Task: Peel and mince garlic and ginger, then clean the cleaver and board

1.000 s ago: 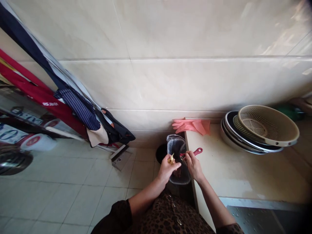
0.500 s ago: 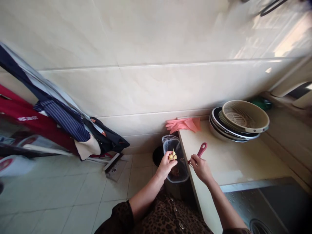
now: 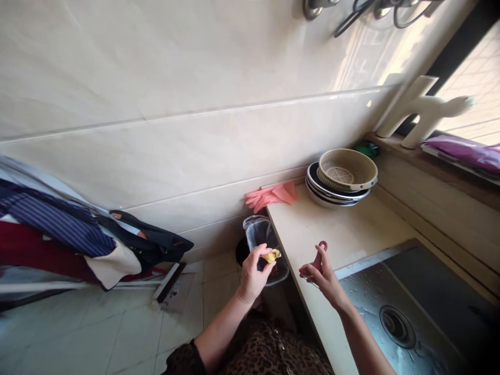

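Left hand: the left hand is closed, fingers curled with the thumb on top, around a pale yellow knob of ginger, which it holds out over the bin.

Right hand: the right hand is nearly closed, pinching a red plastic-handled peeler with its looped end at 12 o'clock and its blade tucked against the fingers.

Progress: bare yellow flesh shows on the exposed side of the ginger, and dark scraps lie at the bottom of a clear plastic-lined bin. The fingers hide the rest of the knob, so how much skin remains is hard to judge.

Counter edge: the cream stone countertop has a straight edge running beside the bin, just at 9 o'clock from the right hand.

Open room: bare counter lies at 12 o'clock from the right hand, up to pink rubber gloves at 11 o'clock and a beige plastic colander on black-rimmed plates at 1 o'clock. A stainless steel sink sits at 3 o'clock.
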The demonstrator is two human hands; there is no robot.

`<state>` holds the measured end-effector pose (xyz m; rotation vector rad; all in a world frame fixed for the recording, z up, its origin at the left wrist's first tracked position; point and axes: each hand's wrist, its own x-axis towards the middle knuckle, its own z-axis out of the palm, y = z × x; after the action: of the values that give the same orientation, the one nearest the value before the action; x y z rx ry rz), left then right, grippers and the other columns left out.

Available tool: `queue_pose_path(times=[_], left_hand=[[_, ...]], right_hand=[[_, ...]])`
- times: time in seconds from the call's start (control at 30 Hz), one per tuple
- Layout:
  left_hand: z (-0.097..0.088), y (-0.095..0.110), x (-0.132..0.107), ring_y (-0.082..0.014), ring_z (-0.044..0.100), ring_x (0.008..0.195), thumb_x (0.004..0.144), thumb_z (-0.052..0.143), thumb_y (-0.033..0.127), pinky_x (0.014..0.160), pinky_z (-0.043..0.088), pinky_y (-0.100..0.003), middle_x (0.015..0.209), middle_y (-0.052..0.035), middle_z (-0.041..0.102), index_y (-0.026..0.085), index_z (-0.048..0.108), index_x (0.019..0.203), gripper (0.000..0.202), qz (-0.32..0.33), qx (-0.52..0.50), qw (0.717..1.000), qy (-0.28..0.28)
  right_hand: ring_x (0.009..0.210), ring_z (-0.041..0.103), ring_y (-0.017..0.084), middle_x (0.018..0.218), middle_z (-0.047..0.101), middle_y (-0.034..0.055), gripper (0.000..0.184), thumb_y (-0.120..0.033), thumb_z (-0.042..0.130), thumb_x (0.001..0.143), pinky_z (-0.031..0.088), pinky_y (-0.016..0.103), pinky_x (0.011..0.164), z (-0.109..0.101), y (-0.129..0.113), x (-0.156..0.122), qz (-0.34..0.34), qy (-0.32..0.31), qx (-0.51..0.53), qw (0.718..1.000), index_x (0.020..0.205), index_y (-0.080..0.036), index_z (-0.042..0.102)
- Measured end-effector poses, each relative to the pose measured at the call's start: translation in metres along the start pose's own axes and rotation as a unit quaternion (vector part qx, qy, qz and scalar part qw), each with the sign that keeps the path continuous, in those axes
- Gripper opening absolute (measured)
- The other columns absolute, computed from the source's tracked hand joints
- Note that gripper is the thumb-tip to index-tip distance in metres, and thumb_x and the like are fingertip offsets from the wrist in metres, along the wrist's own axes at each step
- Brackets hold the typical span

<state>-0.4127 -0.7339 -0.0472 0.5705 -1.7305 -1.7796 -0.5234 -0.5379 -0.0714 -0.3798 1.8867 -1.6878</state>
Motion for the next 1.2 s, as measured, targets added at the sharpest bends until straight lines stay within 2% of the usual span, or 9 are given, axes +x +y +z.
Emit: queue_pose_path(times=[0.1, 0.17, 0.27, 0.37, 0.6, 0.93, 1.03, 1.13, 1.2], left_hand=[[0.005, 0.000, -0.003, -0.0194, 0.065, 0.093, 0.058, 0.083, 0.017, 0.091, 0.048, -0.031, 0.092, -0.0038, 0.069, 0.023, 0.063, 0.099, 0.045, -0.029, -0.043, 0.999, -0.004], [0.006, -0.004, -0.004, -0.0175, 0.066, 0.081, 0.058, 0.083, 0.024, 0.076, 0.053, -0.027, 0.086, -0.0039, 0.069, 0.019, 0.063, 0.088, 0.036, -0.105, -0.101, 0.989, -0.009], [0.002, -0.012, -0.006, -0.0101, 0.061, 0.057, 0.058, 0.084, 0.035, 0.052, 0.049, -0.018, 0.075, -0.0024, 0.069, 0.015, 0.062, 0.079, 0.037, -0.242, -0.167, 0.956, 0.021], [-0.002, -0.020, -0.009, -0.0060, 0.057, 0.051, 0.051, 0.087, 0.033, 0.047, 0.045, -0.014, 0.074, -0.0008, 0.069, 0.014, 0.062, 0.081, 0.043, -0.298, -0.196, 0.934, 0.037], [0.012, -0.014, 0.011, -0.0102, 0.064, 0.065, 0.053, 0.088, 0.027, 0.062, 0.052, -0.019, 0.081, -0.0036, 0.070, 0.013, 0.066, 0.087, 0.043, -0.278, -0.212, 0.937, -0.021], [0.052, 0.011, 0.059, -0.0165, 0.066, 0.084, 0.061, 0.084, 0.026, 0.083, 0.049, -0.028, 0.086, -0.0066, 0.072, 0.014, 0.069, 0.087, 0.033, -0.203, -0.229, 0.946, -0.110], [0.064, 0.010, 0.067, -0.0167, 0.065, 0.085, 0.062, 0.083, 0.027, 0.084, 0.048, -0.029, 0.089, -0.0061, 0.071, 0.015, 0.069, 0.091, 0.034, -0.205, -0.241, 0.936, -0.155], [0.081, 0.007, 0.066, -0.0153, 0.062, 0.083, 0.068, 0.079, 0.027, 0.081, 0.047, -0.027, 0.088, -0.0048, 0.069, 0.016, 0.067, 0.092, 0.029, -0.201, -0.224, 0.923, -0.239], [0.094, 0.006, 0.061, -0.0143, 0.060, 0.082, 0.071, 0.077, 0.027, 0.078, 0.046, -0.025, 0.087, -0.0034, 0.065, 0.015, 0.065, 0.091, 0.026, -0.195, -0.197, 0.912, -0.303]], right_hand=[[0.058, 0.066, 0.021, 0.067, 0.065, -0.0005, 0.062, -0.060, 0.048, 0.081, 0.052, 0.032, 0.051, -0.015, 0.017, 0.000, 0.007, 0.091, -0.110, 0.990, 0.126, -0.020, 0.038], [0.052, 0.063, 0.020, 0.060, 0.061, -0.0017, 0.043, -0.057, 0.041, 0.084, 0.049, 0.031, 0.051, -0.029, 0.027, 0.006, 0.000, 0.146, -0.239, 0.960, 0.103, -0.020, 0.051], [0.056, 0.062, 0.020, 0.061, 0.061, 0.0010, 0.033, -0.048, 0.035, 0.087, 0.045, 0.030, 0.057, -0.050, 0.036, 0.022, -0.013, 0.173, -0.362, 0.916, 0.081, -0.022, 0.054], [0.060, 0.061, 0.018, 0.063, 0.063, 0.0016, 0.027, -0.040, 0.039, 0.088, 0.041, 0.027, 0.060, -0.066, 0.038, 0.039, -0.007, 0.182, -0.397, 0.899, 0.074, -0.022, 0.054], [0.067, 0.058, 0.018, 0.077, 0.060, 0.0048, 0.027, -0.037, 0.040, 0.091, 0.036, 0.026, 0.059, -0.076, 0.030, 0.064, 0.069, 0.200, -0.497, 0.841, 0.087, -0.021, 0.061], [0.096, 0.054, 0.031, 0.112, 0.051, 0.0146, 0.030, -0.041, 0.040, 0.092, 0.045, 0.041, 0.068, -0.077, 0.001, 0.083, 0.122, 0.266, -0.574, 0.765, 0.109, -0.027, 0.060], [0.085, 0.057, 0.026, 0.107, 0.055, 0.0139, 0.036, -0.041, 0.046, 0.090, 0.046, 0.040, 0.070, -0.066, -0.017, 0.068, 0.043, 0.292, -0.488, 0.822, 0.120, -0.022, 0.051], [0.058, 0.053, 0.016, 0.074, 0.057, 0.0018, 0.040, -0.048, 0.044, 0.090, 0.045, 0.029, 0.057, -0.041, -0.041, 0.041, -0.036, 0.185, -0.264, 0.946, 0.116, -0.018, 0.048], [0.054, 0.049, 0.013, 0.067, 0.055, -0.0021, 0.037, -0.050, 0.044, 0.090, 0.041, 0.024, 0.051, -0.023, -0.057, 0.021, -0.056, 0.133, -0.182, 0.973, 0.109, -0.019, 0.050]])
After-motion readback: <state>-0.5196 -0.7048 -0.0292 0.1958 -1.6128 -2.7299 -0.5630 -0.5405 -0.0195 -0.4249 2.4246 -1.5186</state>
